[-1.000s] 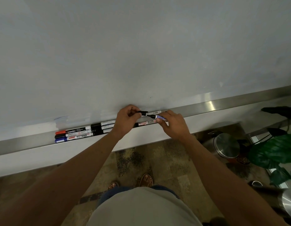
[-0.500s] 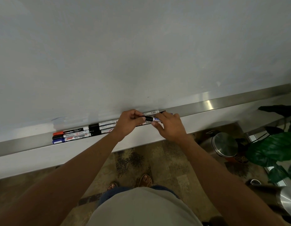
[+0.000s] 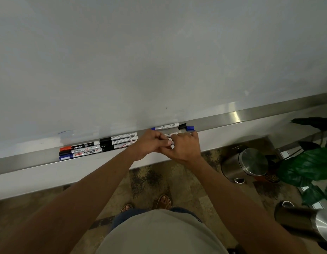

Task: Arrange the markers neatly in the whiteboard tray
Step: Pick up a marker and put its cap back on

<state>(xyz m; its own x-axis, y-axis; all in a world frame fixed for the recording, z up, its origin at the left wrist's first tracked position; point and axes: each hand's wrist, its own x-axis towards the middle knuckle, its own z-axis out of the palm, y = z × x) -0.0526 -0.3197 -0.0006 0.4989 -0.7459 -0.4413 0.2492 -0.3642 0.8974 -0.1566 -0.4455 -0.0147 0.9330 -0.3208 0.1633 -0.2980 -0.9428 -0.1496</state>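
A metal whiteboard tray (image 3: 250, 116) runs under the whiteboard. At its left lie three markers side by side: red-capped (image 3: 78, 146), black-capped (image 3: 80, 150) and blue-capped (image 3: 76, 155). Right of them lie three black-capped markers (image 3: 120, 141). An uncapped blue-tipped marker (image 3: 165, 126) lies behind my hands, with a loose black cap (image 3: 182, 126) and a blue cap (image 3: 190, 128) beside it. My left hand (image 3: 149, 143) and my right hand (image 3: 184, 146) meet over the tray and together hold one marker (image 3: 170, 143), mostly hidden by fingers. Another marker (image 3: 171, 134) lies just behind them.
A steel pedal bin (image 3: 245, 165) stands on the floor to the right, beside a green leafy plant (image 3: 309, 162). A second steel container (image 3: 305, 224) is at the lower right. My sandalled feet (image 3: 163, 201) are on the patterned floor below the tray.
Both hands have drawn slightly toward me and closed together on the marker. The blue-tipped marker and two loose caps behind them are now uncovered.
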